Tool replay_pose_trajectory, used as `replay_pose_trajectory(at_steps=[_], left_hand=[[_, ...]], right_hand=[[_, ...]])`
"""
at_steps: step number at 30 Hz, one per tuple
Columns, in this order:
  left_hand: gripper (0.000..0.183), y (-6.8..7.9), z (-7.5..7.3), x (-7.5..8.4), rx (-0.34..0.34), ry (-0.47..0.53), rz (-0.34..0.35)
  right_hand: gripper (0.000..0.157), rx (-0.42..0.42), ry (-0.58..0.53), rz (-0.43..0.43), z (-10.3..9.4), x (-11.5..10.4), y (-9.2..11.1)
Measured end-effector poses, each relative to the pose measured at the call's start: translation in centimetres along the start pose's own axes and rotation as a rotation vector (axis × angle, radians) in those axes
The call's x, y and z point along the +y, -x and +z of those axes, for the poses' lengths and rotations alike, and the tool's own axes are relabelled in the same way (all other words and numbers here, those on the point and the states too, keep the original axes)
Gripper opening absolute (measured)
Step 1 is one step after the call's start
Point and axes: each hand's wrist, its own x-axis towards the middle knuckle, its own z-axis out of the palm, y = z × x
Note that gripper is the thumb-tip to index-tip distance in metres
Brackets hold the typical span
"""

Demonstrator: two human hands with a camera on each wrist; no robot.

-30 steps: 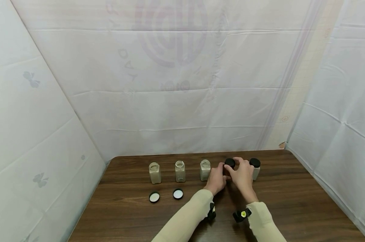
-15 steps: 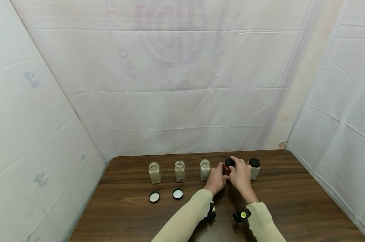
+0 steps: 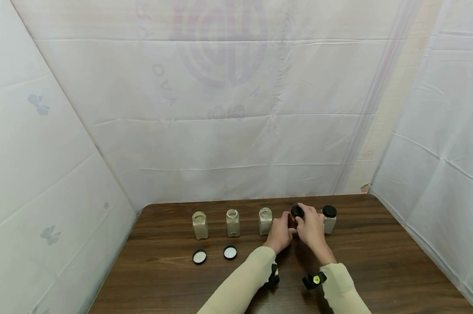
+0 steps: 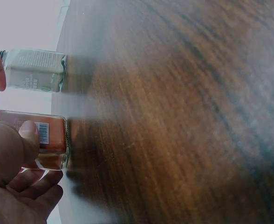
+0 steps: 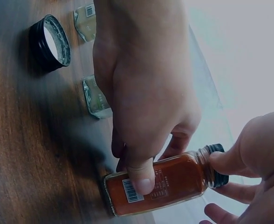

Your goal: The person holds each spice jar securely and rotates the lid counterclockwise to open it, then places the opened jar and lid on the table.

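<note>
My left hand [image 3: 280, 232] grips the body of a square glass jar of red-brown powder [image 5: 165, 184], thumb beside its barcode label. The jar stands upright on the table. My right hand [image 3: 313, 224] pinches the jar's black lid [image 5: 219, 166] between thumb and fingers. Below the lid the glass neck's threads show in the right wrist view; whether the lid is loose, I cannot tell. To the right stands a jar of pale contents [image 3: 328, 221] with its black lid on. An uncapped pale jar [image 3: 265, 221] stands just left of my left hand.
Two more uncapped jars, a middle one [image 3: 233, 223] and a far-left one [image 3: 200, 226], stand in the same row. Before them two lids, a right one [image 3: 230, 252] and a left one [image 3: 199, 256], lie white side up. White cloth [image 3: 220, 144] hangs behind the table.
My right hand has shifted slightly left and its fingers have turned on the lid, uncovering more of the rightmost jar. My left hand has stayed on the red-brown jar.
</note>
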Motion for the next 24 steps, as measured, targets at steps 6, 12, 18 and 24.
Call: replay_pose_trajectory(at_steps=[6, 12, 18, 24], left_hand=[[0.039, 0.08, -0.03, 0.04, -0.002, -0.029, 0.005], [0.045, 0.04, -0.07, 0.07, -0.006, -0.059, 0.007], [0.044, 0.08, 0.03, -0.04, -0.005, -0.038, -0.003], [0.042, 0.04, 0.10, -0.14, 0.006, -0.012, 0.003]], right_hand=[[0.053, -0.002, 0.028, -0.015, -0.14, -0.07, 0.06], [0.057, 0.006, 0.048, -0.012, -0.10, -0.17, 0.00], [0.052, 0.042, 0.055, 0.011, 0.03, -0.11, -0.28], [0.047, 0.070, 0.078, 0.016, 0.01, -0.13, -0.58]])
